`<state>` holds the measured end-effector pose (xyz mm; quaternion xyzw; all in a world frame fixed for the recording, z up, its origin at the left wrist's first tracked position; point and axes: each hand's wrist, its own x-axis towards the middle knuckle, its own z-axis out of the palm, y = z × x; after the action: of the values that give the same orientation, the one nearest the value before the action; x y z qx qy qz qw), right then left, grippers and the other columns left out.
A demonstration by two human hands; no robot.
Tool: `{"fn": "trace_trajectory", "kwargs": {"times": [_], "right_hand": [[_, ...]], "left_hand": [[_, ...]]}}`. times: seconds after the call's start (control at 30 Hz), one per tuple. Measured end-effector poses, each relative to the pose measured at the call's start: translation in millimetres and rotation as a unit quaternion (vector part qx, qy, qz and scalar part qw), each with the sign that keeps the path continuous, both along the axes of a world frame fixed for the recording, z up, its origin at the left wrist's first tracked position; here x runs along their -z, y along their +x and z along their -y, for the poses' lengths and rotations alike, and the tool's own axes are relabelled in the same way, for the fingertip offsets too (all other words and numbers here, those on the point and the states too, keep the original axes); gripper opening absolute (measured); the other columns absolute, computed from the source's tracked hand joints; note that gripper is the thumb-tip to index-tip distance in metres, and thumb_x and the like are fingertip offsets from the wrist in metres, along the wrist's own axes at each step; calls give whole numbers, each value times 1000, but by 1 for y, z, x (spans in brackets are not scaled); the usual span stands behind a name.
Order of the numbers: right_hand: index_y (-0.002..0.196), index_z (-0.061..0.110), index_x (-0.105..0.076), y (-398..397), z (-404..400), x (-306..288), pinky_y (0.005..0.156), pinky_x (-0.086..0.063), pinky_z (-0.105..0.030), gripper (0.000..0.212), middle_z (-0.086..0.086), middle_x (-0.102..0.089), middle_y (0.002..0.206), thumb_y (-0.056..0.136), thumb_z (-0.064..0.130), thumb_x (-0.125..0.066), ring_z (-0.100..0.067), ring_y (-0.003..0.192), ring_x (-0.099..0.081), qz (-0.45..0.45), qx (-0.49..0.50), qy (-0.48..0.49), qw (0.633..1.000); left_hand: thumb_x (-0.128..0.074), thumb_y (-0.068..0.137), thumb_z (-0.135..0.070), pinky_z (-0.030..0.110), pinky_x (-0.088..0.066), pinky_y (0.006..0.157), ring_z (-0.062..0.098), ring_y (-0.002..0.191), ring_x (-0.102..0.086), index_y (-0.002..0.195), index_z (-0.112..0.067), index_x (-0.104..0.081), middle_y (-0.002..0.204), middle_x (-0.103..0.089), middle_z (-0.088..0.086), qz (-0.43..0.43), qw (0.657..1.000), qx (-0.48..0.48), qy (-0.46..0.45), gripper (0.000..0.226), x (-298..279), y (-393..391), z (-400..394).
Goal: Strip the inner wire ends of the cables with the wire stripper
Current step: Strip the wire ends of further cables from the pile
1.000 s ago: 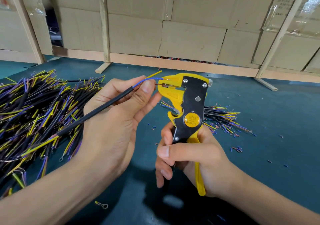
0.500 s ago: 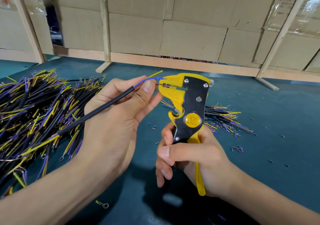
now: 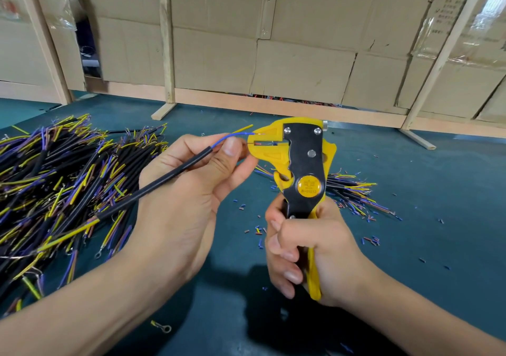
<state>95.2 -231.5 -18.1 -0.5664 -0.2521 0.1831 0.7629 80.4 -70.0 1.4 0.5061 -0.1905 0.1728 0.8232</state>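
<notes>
Yellow plastic and black steel make up the pistol-shaped wire stripper (image 3: 301, 169), held upright over the middle of the dark teal worktop (image 3: 438, 191) by the right hand (image 3: 312, 251), whose fingers (image 3: 282, 249) are curled tight round its handles. The left hand (image 3: 178, 205) pinches a black-sheathed cable (image 3: 153, 186) between thumb and forefinger, its other fingers loosely curled beneath. The cable slants up from lower left, and its thin blue inner wire (image 3: 232, 136) reaches into the stripper's yellow mouth; a yellow inner wire (image 3: 242, 128) sticks out above it. A large heap of black cables with yellow and purple ends (image 3: 54, 180) lies toward the worktop's left edge. A smaller bundle of cables (image 3: 353, 191) lies behind the stripper, with small cut insulation bits (image 3: 369, 239) scattered near it. Cardboard panels in a wooden frame (image 3: 301, 54) stand along the far edge.
</notes>
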Motion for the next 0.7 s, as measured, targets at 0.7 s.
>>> {"fn": "trace_trajectory", "kwargs": {"times": [0.7], "right_hand": [[61, 15, -51, 59, 43, -19, 54, -51, -42, 32, -9, -40, 57, 80, -7, -64, -26, 49, -43, 13, 304, 85, 949]], "left_hand": [[-68, 94, -14, 31, -59, 56, 13, 60, -60, 92, -4, -70, 71, -61, 8, -269, 894, -77, 349, 11, -27, 39, -15]]}}
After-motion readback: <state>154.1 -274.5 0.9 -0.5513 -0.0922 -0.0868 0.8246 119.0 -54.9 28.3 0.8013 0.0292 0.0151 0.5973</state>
